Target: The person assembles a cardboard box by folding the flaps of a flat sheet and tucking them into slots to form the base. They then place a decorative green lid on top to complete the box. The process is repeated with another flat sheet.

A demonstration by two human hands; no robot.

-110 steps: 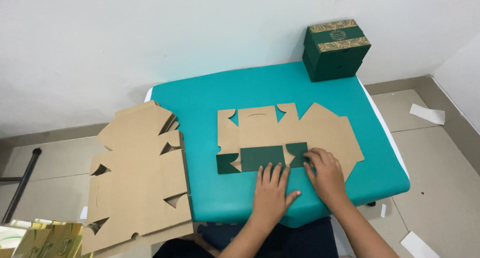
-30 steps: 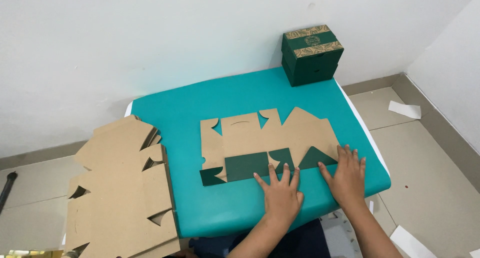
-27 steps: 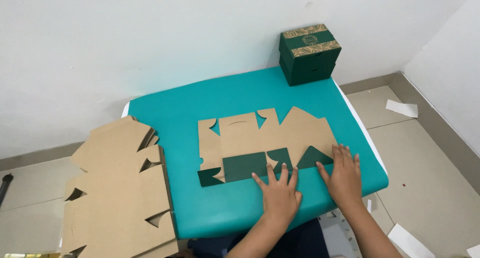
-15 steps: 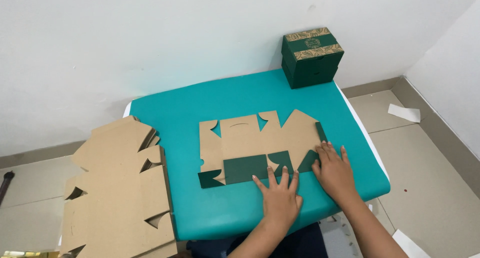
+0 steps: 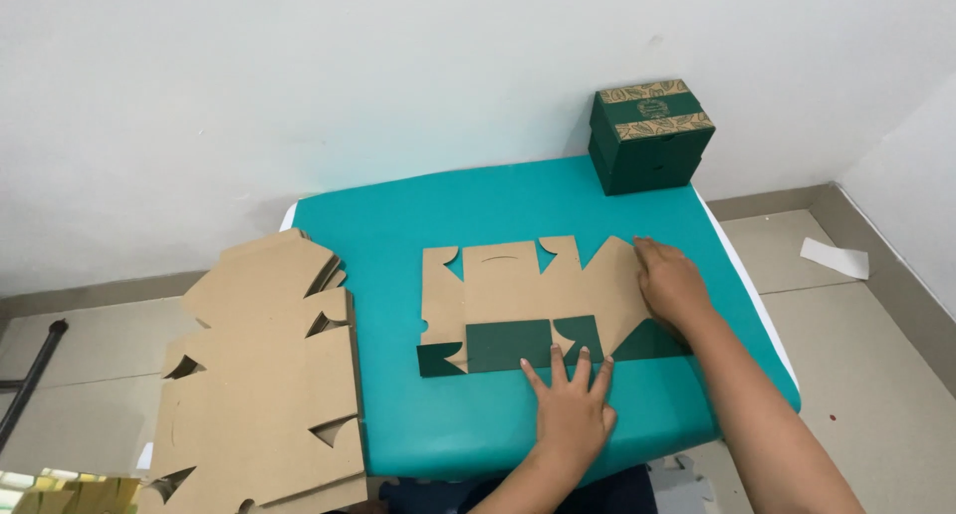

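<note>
Flat box blank (image 5: 528,300), mid-table (image 5: 398,215): light, stiff card, slippery. Your left hand (image 5: 570,414) presses open-palmed at 6 o'clock; your right hand (image 5: 672,285) flattens the 3 o'clock flap, grasping nothing. Handle by edges.

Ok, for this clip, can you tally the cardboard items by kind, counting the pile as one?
Flat box blank on the teal table, under the left hand and right hand: 1
Stack of flat blanks at the left: 1
Finished green box at the table's far corner: 1
Total: 3
</note>
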